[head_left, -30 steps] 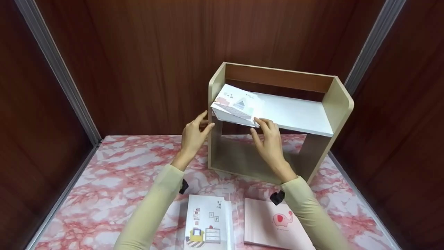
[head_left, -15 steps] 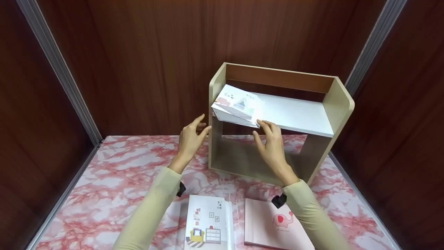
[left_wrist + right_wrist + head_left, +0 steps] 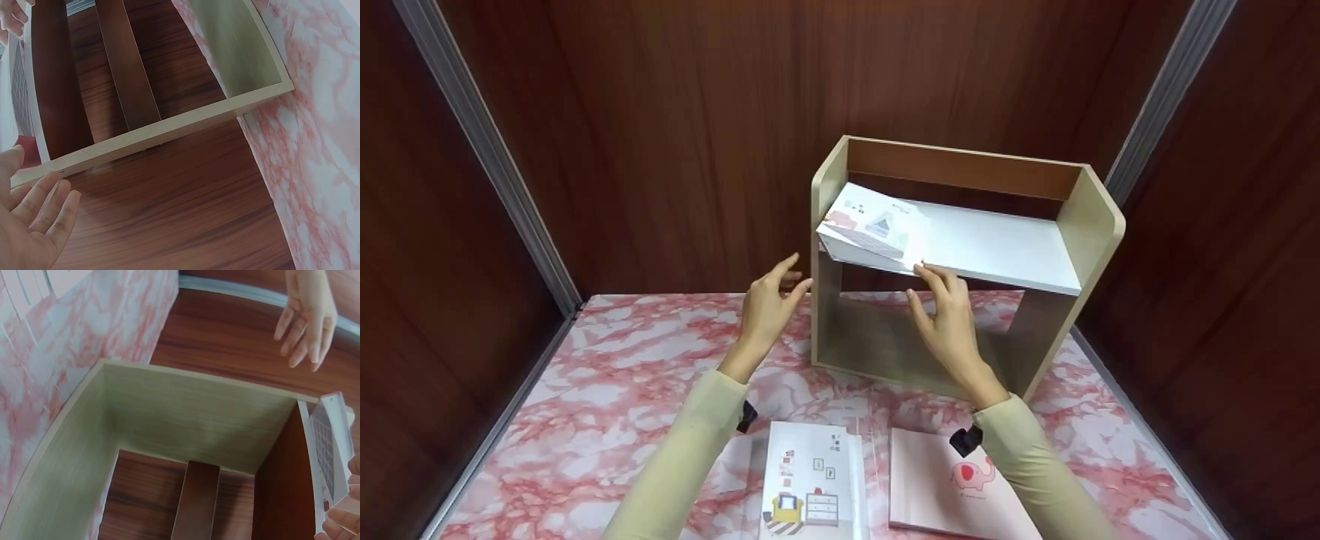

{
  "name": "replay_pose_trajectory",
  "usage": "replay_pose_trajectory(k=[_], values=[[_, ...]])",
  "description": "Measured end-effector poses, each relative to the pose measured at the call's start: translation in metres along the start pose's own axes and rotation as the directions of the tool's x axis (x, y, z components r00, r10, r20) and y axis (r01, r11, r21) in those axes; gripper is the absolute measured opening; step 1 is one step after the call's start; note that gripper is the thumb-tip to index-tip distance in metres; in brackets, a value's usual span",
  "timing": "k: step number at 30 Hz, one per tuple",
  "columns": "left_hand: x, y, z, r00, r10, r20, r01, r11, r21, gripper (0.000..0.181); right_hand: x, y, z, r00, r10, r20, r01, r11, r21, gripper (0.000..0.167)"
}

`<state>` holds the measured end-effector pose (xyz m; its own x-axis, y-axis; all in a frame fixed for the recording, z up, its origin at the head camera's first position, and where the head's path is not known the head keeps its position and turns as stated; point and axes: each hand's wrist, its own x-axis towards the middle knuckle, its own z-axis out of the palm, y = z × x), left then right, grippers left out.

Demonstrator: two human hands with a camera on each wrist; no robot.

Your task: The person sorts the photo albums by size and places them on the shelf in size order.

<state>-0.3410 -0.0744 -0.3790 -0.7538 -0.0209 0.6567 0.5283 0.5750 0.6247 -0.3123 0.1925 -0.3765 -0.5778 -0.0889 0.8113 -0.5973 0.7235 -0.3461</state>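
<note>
A white book [image 3: 870,221] with a house-like drawing lies slanted at the left end of the small wooden shelf unit's [image 3: 997,240] white upper board, its front edge a little past the board. There seems to be another book beneath it. My right hand [image 3: 952,319] is at the book's front right corner, fingers loosely bent; whether the fingertips touch it cannot be told. My left hand [image 3: 767,311] hovers just left of the unit's side panel, fingers loose and holding nothing. In the left wrist view the side panel [image 3: 169,132] passes beyond the left fingers [image 3: 42,211].
On the marbled pink-and-white tabletop [image 3: 637,360], a white book [image 3: 810,480] with a furniture drawing lies at the front. To its right is a pink elephant book [image 3: 937,480], partly under my right sleeve. Dark wood-look walls [image 3: 682,150] surround the table.
My left hand has drawn away from the shelf's side, down and to the left. My right hand has shifted slightly right and down. The book on the shelf has not visibly moved.
</note>
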Motion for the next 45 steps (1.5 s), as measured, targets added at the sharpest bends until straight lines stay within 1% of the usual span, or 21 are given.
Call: replay_pose_trajectory(k=[5, 8, 12, 18, 25, 32, 40, 45], values=[[-0.004, -0.002, 0.0, 1.0, 0.008, 0.0, -0.008, 1.0, 0.017, 0.045, -0.005, 0.001, 0.001, 1.0, 0.02, 0.018, -0.02, 1.0, 0.002, 0.04], [-0.007, -0.004, -0.001, 1.0, 0.007, 0.007, -0.007, 1.0, 0.017, 0.045, -0.007, 0.0, 0.001, 0.999, 0.032, 0.024, -0.032, 0.999, 0.006, 0.046], [-0.01, -0.006, -0.001, 1.0, 0.007, 0.014, -0.007, 1.0, 0.018, 0.045, -0.009, -0.001, 0.001, 0.999, 0.029, 0.03, -0.03, 0.999, 0.017, 0.05], [-0.013, -0.008, -0.004, 1.0, 0.003, 0.011, -0.003, 0.999, 0.034, 0.046, -0.011, -0.002, 0.001, 0.999, 0.018, 0.035, -0.019, 0.999, 0.029, 0.049], [-0.016, -0.011, -0.005, 1.0, 0.003, 0.014, -0.004, 1.0, 0.016, 0.045, -0.014, -0.002, 0.003, 0.999, 0.013, 0.047, -0.015, 0.999, 0.037, 0.052], [-0.019, -0.011, -0.005, 0.999, -0.021, 0.028, 0.02, 0.999, 0.025, 0.046, -0.018, -0.006, 0.004, 0.999, 0.001, 0.054, -0.004, 0.999, 0.046, 0.05], [-0.021, -0.012, -0.006, 1.0, 0.003, 0.02, -0.004, 0.999, 0.046, 0.046, -0.02, -0.006, 0.008, 0.998, -0.013, 0.061, 0.011, 0.999, 0.036, 0.05], [-0.023, -0.014, -0.007, 1.0, 0.005, 0.031, -0.005, 1.0, 0.021, 0.046, -0.023, -0.007, 0.009, 0.997, 0.002, 0.075, -0.005, 0.999, 0.033, 0.048]])
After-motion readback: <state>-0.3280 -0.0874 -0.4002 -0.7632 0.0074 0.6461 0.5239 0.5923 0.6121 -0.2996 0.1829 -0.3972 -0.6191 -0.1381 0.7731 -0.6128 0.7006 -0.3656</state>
